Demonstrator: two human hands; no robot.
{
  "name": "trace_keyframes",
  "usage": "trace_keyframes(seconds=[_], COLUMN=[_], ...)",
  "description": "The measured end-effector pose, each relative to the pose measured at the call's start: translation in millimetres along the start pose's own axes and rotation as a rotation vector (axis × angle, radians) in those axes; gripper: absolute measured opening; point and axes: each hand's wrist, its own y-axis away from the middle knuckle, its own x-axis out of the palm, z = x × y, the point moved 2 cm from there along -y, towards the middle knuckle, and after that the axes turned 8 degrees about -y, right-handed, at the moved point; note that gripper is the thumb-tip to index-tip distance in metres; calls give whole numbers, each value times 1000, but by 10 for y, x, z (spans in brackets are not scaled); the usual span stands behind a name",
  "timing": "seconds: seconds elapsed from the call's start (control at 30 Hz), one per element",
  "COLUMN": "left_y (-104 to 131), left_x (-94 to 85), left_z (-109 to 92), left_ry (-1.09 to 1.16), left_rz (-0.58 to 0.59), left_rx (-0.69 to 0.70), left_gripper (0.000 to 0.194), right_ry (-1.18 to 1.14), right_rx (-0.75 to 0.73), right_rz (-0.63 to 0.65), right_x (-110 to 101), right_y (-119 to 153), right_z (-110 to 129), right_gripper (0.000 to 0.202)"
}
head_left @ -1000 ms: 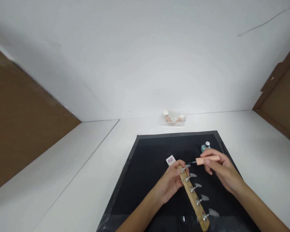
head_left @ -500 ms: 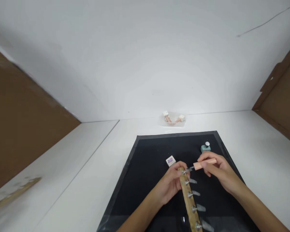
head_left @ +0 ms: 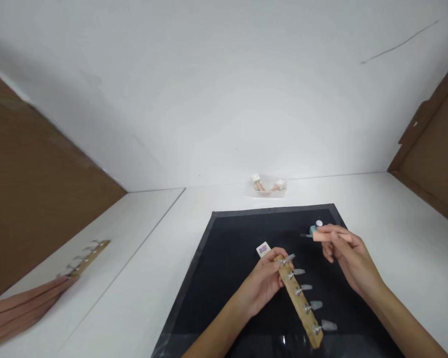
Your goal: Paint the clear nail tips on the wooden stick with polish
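Note:
My left hand [head_left: 266, 279] grips the upper end of a wooden strip [head_left: 297, 300]. Several nail tips on small metal stands stick out to the strip's right, the top one [head_left: 290, 258] near my left fingers. Between the fingers of my right hand [head_left: 349, 248] is a brush with a peach handle [head_left: 326, 236], its dark tip pointing left, apart from the nail tips. A teal bottle [head_left: 313, 230] with a round pale top stands behind the handle, partly covered by it. Beside my left fingertips a small white box [head_left: 263, 249] with a purple picture rests on the black mat [head_left: 235, 238].
A clear tray [head_left: 269, 193] with white-capped, peach-coloured items stands by the back wall. At the far left, a pinkish-brown sleeve [head_left: 33, 303] reaches in beside another wooden strip [head_left: 91, 257] with stands. Brown boards rise at both sides.
My right hand has drawn the brush away from the top nail tip, towards the teal bottle. The strip's lower end has swung up and right. At far left the other strip moved right and a sleeve appeared.

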Motion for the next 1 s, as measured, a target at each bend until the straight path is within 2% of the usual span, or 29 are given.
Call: trace_keyframes(seconds=[0.2,0.47,0.6,0.73,0.87,1.0], left_y=[37,121,264,463,642,755], left_x=[-21,35,77,62,0,-53], left_z=[5,-54,2,175,360,451], left_ry=[0,35,51,92,168,218], left_rz=[-11,-120,-142,-147,-161,-227], left_rx=[94,224,225,198,191,229], left_gripper=[34,44,47,45,30,29], right_ry=[65,219,227,263,313,380], right_rx=[-27,-91,-128,-131,-160,-188], right_rz=[99,318,309,304,237,178], right_x=[1,-44,-26,-43,-211,-356], right_y=[30,143,205,279,332,348], right_z=[95,131,178,222,312,455], right_gripper=[38,33,40,40,35,32])
